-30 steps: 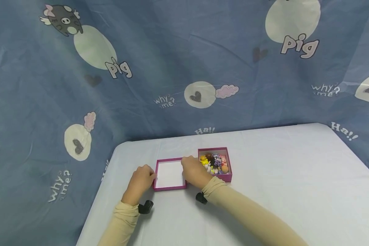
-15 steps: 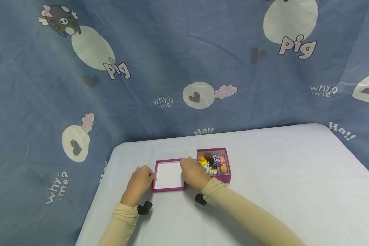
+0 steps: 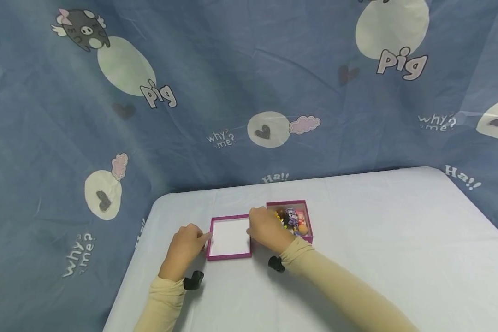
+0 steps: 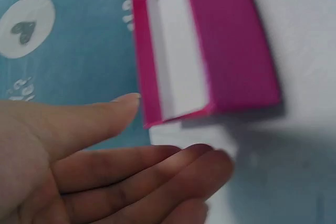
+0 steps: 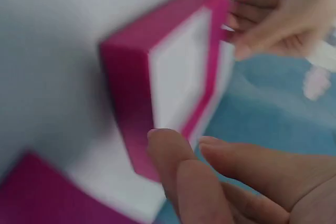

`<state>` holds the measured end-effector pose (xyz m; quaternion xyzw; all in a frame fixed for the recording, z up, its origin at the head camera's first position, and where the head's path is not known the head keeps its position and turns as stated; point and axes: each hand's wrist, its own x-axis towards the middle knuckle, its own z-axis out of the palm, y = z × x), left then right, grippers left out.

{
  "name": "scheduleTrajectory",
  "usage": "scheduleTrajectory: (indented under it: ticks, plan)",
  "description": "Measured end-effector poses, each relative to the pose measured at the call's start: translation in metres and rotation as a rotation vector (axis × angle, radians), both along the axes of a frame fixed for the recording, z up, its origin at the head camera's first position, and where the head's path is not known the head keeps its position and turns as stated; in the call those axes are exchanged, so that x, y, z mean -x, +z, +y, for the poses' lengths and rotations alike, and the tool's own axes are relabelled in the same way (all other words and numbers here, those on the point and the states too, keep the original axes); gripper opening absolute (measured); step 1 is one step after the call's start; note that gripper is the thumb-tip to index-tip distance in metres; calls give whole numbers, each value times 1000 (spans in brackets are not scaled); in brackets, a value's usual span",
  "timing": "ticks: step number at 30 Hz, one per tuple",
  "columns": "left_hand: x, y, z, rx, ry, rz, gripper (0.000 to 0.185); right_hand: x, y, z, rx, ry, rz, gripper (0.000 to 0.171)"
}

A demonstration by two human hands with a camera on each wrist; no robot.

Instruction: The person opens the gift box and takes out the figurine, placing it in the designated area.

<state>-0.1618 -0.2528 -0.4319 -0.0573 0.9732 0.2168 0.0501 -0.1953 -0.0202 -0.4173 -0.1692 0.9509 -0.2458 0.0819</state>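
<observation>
White tabletop [image 3: 382,249], bearing a shallow, square, white-lined magenta box [image 3: 230,237] and, just right of it, a second magenta box [image 3: 285,203]. Left hand [image 3: 186,242] and right hand [image 3: 269,230] at opposite sides of the first, with fingers released, contact unclear. Small multicoloured toy figurines [image 3: 291,217] inside the second.

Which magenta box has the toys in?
The box on the right, partly hidden by the right hand in the head view: toy figures lie inside. The box on the left shows only a bare white inside.
</observation>
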Motion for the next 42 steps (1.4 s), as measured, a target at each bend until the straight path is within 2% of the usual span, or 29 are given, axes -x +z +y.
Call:
scheduleTrajectory:
  ticks: [2,4,6,9,12,14,18,22,27,33,36,42]
  plan:
    - [-2,6,-2,-1,20,68,28,1,11,14,58,2,-10,16]
    - [-2,11,-2,-19,12,150,25,5,21,30,99,0,-5,15]
    - [-1,13,1,-62,-36,208,25,8,27,47,132,7,24,11]
    - [3,9,12,-171,-156,230,35,12,27,69,141,16,81,10]
    - [5,0,28,-266,-260,192,57,13,21,85,154,25,72,14]
    - [8,-4,42,-303,-297,162,74,14,17,93,156,44,65,16]
    - [17,-12,71,-290,-353,111,102,14,8,99,152,102,52,17]
    - [25,-18,92,-285,-406,70,121,16,-1,98,144,149,58,16]
    - [34,-26,108,-298,-428,20,133,20,-7,98,146,182,67,14]
    - [41,-35,116,-329,-432,-34,138,23,-12,98,150,223,61,12]
    - [43,-36,118,-333,-432,-58,140,25,-14,99,165,248,60,13]
    - [45,-34,121,-326,-424,-82,141,28,-17,100,183,232,11,16]
